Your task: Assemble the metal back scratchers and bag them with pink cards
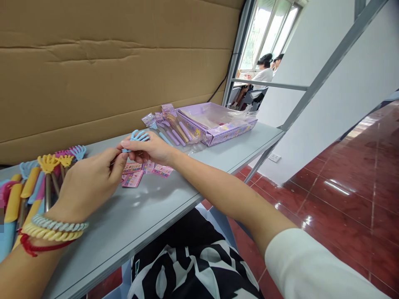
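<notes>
Head camera looks down on a grey table [156,207], where both hands meet over a light blue hand-shaped toy [139,135]. Right hand [149,150] pinches it just under the blue fingers; left hand [90,182] closes on its lower end. Pink sticker sheets [134,176] lie right beneath, a purple box [218,124] farther back, and more coloured toys [37,182] at the left.
</notes>
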`<state>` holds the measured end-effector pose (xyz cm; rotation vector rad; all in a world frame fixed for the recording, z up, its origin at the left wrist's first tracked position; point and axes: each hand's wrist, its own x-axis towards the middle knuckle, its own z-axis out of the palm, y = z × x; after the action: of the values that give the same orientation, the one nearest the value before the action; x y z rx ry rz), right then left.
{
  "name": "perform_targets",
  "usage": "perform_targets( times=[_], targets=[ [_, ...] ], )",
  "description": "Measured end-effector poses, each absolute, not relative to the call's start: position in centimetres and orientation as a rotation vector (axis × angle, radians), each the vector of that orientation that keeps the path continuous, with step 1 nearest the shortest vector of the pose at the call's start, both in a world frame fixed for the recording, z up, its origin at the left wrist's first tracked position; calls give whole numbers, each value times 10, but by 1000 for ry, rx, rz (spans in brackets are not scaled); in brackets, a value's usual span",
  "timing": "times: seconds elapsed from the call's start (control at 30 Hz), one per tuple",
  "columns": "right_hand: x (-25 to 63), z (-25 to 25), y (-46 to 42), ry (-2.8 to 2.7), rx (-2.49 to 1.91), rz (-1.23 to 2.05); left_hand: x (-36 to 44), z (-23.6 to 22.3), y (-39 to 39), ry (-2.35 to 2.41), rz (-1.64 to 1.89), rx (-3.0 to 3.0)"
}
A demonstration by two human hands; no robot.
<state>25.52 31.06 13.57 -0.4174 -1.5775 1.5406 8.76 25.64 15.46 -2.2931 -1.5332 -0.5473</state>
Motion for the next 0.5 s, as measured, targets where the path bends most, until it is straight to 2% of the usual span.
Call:
perform_targets(
  times=[0.23,0.5],
  targets=[
    [256,142,312,-1573,-448,1454,76,158,268,-1613,-605,-2442],
    [298,163,327,-1049,-590,1144,40,167,288,-1844,-420,-2249]
  ],
)
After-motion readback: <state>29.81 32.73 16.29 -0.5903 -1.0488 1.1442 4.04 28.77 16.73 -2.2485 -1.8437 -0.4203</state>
